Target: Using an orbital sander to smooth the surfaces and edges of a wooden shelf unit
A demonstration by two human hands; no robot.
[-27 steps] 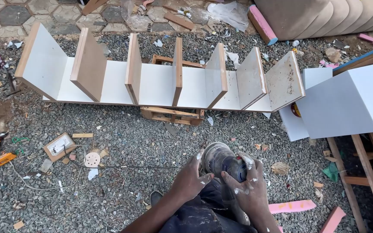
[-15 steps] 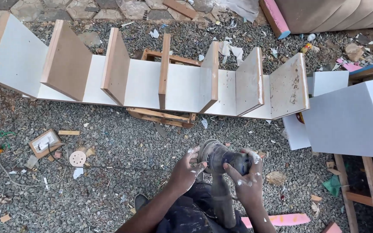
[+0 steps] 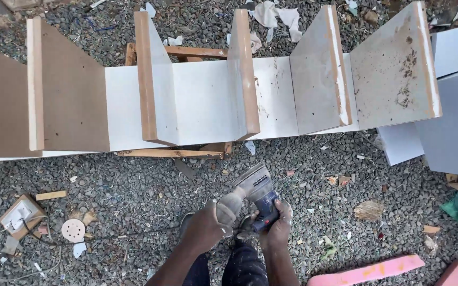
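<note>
— What lay far to the left of our fingers?

— A small wooden socket box (image 3: 19, 212) and a round sanding disc (image 3: 73, 230), both on the gravel (image 3: 133, 185), well apart from our left hand (image 3: 205, 228).

— And how were the fingers of this hand?

— They were closed tightly around the dusty handle of the sander (image 3: 255, 193). The sander was between our two hands, low in front of us, and its pad pointed away from the fingertips, toward the shelf unit (image 3: 208, 100).

— Did the pad touch any board?

— No. It was in the air over the gravel, apart from the white back panel and from the brown dividers, which stood beyond our fingers.

— And the right hand (image 3: 276, 225)?

— Its fingers were wrapped around the blue body of the tool, just beside the left hand, also clamped. We could not tell if a finger was on the switch.

— So which step was it, in our opinion?

— We judged that we only carried and aimed the tool; no surface was under it. A next move would call for keeping both grips firm and putting the pad flat, not tilted, on one face.

— What was to the right of our fingers?

— A pink foam strip (image 3: 367, 270) on the ground, near, and a grey board (image 3: 451, 137) farther away.
</note>
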